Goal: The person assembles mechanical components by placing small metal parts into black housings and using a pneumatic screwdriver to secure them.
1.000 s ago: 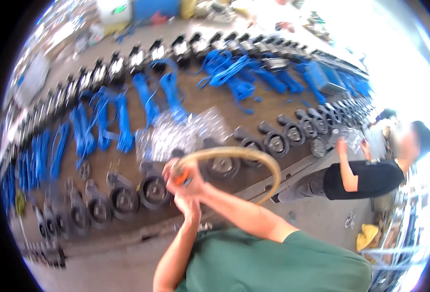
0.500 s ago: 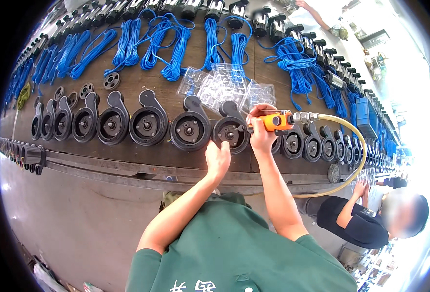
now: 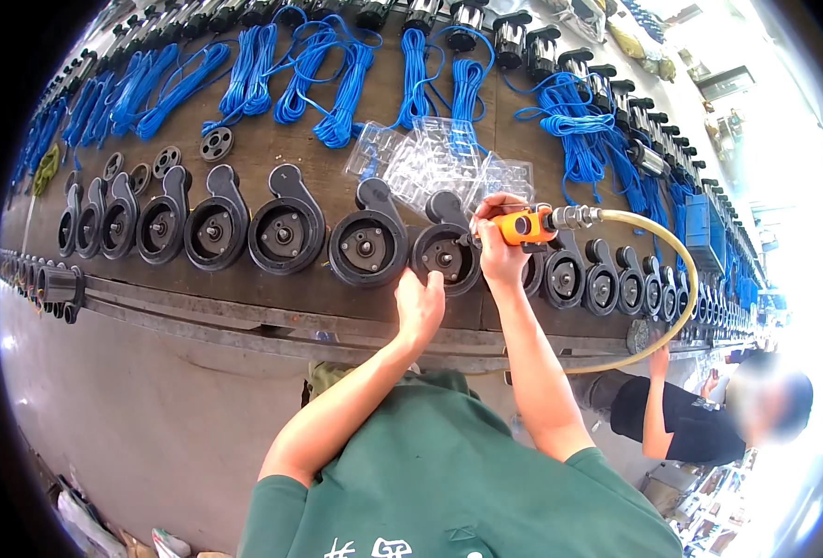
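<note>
My right hand (image 3: 499,249) is wrapped round an orange air screwdriver (image 3: 527,227) lying sideways, its tip pointing left into a round black housing (image 3: 446,259). A yellowish air hose (image 3: 689,279) runs from a metal fitting at the tool's back end and curves down to the right. With thumb and fingers my left hand (image 3: 421,307) grips the near left rim of that same housing. The housing has a curved neck at its far side and a metal plate inside. Just left of it stands a similar black housing (image 3: 367,244), apart from my fingers.
More black housings stand in a row along the brown bench (image 3: 281,290). Behind lie clear plastic trays (image 3: 430,166), bundled blue cords (image 3: 346,102) and loose wheels (image 3: 216,144). A blue bin (image 3: 704,223) is at right. A co-worker (image 3: 672,418) in black stands at the right, an arm at the bench.
My hands keep their places at the housing, and the screwdriver has turned slightly. The view has shifted a little. At right, the co-worker's hands have parted, one arm now reaching to the bench edge.
</note>
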Demonstrator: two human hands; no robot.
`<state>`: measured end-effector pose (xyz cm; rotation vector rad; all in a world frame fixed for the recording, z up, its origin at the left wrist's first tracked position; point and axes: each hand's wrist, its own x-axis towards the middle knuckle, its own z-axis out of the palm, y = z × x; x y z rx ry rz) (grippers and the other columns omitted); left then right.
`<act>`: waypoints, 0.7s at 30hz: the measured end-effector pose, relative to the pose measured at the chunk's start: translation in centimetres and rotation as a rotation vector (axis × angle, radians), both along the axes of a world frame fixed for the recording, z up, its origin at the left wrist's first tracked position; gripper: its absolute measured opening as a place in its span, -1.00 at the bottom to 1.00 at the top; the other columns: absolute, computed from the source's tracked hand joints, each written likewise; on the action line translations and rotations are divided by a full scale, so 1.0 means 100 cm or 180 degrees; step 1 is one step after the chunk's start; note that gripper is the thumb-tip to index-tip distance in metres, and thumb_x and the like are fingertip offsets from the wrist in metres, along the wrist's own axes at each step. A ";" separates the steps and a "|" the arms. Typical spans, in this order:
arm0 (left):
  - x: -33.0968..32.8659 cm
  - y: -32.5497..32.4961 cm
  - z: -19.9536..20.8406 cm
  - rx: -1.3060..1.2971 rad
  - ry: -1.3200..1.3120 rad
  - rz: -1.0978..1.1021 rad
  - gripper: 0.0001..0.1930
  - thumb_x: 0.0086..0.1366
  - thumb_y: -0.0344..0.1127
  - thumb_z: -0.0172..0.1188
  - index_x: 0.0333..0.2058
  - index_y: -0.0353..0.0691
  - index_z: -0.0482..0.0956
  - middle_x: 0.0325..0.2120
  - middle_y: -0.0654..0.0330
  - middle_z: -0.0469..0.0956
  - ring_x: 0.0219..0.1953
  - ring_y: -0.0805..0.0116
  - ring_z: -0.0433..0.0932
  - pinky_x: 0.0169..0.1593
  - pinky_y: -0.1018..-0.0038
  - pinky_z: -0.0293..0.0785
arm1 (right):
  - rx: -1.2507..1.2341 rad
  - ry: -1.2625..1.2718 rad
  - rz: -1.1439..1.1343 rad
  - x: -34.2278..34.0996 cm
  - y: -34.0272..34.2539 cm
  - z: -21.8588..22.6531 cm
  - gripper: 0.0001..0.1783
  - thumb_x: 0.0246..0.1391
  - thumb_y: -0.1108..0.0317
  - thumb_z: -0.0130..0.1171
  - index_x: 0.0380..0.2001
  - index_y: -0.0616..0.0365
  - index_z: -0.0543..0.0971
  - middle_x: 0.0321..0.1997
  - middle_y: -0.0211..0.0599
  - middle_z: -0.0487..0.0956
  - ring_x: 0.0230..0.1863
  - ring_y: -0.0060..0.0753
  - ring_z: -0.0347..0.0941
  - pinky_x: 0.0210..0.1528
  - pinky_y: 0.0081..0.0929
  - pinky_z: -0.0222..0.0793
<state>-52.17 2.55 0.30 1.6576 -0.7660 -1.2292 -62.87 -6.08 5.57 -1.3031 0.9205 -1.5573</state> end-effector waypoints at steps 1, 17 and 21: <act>0.000 0.001 0.002 0.0000 -0.0027 0.0019 -0.60 0.26 -0.28 0.15 -0.04 -0.51 0.50 -0.14 -0.29 0.61 -0.02 -0.18 0.61 0.11 0.16 0.47 | 0.0026 -0.0063 0.0093 0.001 -0.001 0.000 -0.70 -0.01 0.68 0.13 -0.15 0.26 0.48 -0.34 -0.33 0.58 -0.40 -0.60 0.51 -0.36 -0.64 0.47; -0.005 -0.005 -0.002 0.0039 -0.0010 0.0076 -0.55 0.25 -0.28 0.16 0.03 -0.51 0.47 -0.05 -0.29 0.59 0.06 -0.17 0.56 0.19 0.16 0.40 | -0.0268 0.0250 -0.0014 -0.007 0.005 -0.004 -0.67 0.07 0.66 0.12 -0.06 0.25 0.45 -0.27 -0.28 0.55 -0.39 -0.54 0.48 -0.34 -0.60 0.44; -0.002 -0.002 -0.008 0.0152 0.0020 -0.0016 -0.56 0.26 -0.29 0.15 0.02 -0.49 0.48 -0.06 -0.27 0.59 0.05 -0.16 0.57 0.18 0.16 0.41 | -0.0071 0.0170 -0.0037 -0.006 0.044 0.009 -0.67 0.06 0.65 0.02 -0.06 0.28 0.44 -0.28 -0.28 0.53 -0.40 -0.53 0.47 -0.34 -0.60 0.44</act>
